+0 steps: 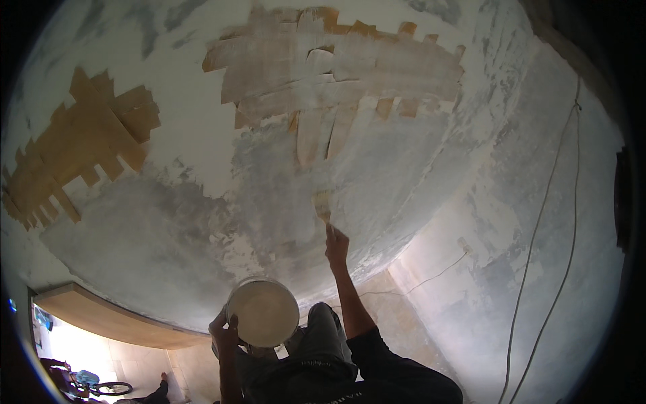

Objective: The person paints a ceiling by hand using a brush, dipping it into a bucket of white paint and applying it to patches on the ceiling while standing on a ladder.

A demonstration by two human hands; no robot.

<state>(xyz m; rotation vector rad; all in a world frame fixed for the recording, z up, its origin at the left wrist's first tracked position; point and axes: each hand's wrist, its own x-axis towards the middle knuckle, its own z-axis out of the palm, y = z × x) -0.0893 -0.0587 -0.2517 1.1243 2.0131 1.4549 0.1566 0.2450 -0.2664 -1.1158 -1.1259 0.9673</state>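
Note:
My right hand (pixel 337 245) is closed around the handle of a wide, flat paintbrush (pixel 322 204). Its pale bristles point up against the wall (pixel 269 195), which is patchy grey and white. My left hand (pixel 225 330) grips the side of a round bucket (pixel 264 314) in front of my body, near my legs. Cream-coloured, smooth-looking material fills the bucket's round opening. Higher on the wall, above the brush, overlapping strips of brown paper or tape (pixel 343 74) form a broad patch, much of it coated over with whitish material.
Another patch of brown strips (pixel 101 131) is at the wall's left. Two long cables (pixel 546 202) hang down the right-hand wall. A wooden panel (pixel 114 321) borders a bright opening at lower left, with a bicycle (pixel 111 388) beyond. Tiled floor (pixel 417 323) lies below.

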